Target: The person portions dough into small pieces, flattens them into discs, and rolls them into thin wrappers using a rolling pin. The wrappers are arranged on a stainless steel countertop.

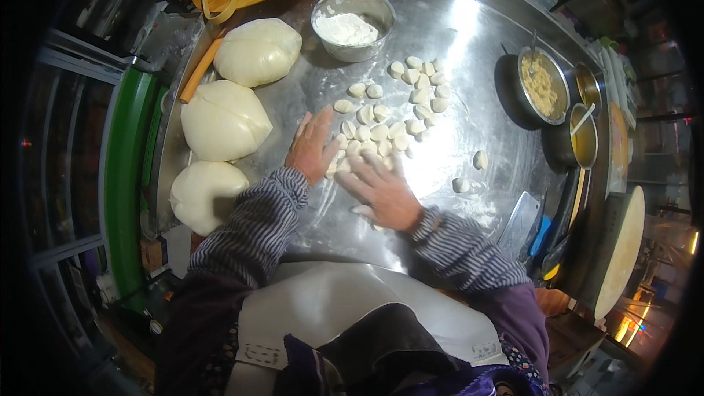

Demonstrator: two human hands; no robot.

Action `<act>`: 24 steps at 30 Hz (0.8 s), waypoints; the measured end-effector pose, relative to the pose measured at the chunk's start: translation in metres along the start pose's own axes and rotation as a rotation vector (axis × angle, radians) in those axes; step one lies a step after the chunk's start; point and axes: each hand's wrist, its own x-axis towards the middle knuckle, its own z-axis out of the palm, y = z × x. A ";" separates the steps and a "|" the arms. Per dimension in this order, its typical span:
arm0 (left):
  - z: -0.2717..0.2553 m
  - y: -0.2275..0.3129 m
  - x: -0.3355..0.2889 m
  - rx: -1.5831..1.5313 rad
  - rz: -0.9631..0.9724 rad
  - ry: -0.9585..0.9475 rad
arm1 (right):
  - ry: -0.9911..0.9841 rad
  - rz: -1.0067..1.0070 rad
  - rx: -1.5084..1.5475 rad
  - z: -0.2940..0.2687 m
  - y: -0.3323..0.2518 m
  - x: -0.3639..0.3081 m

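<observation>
Several small floured dough pieces lie in a loose cluster on the metal worktop. My left hand rests at the cluster's left edge, fingers stretched out and pointing away from me. Over the near end of the cluster, my right hand spreads its fingers, slightly blurred, and hides some pieces beneath it. Neither hand grips anything. Two single dough pieces sit apart to the right of my right hand. Three large smooth dough lumps stand in a column left of my left hand.
A metal bowl of white flour stands at the back. To the right are a bowl of yellowish crumbly filling, a pot with a spoon and a blue-handled scraper. A rolling pin leans along the left edge.
</observation>
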 end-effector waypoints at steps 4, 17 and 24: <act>-0.001 0.000 -0.001 -0.022 -0.014 -0.009 | 0.132 0.063 -0.081 -0.011 0.035 0.047; 0.001 -0.001 -0.001 -0.010 -0.007 0.005 | -0.086 0.130 -0.077 -0.011 -0.004 -0.027; -0.002 0.003 0.001 0.000 -0.038 -0.015 | 0.137 0.277 -0.286 -0.036 0.089 -0.021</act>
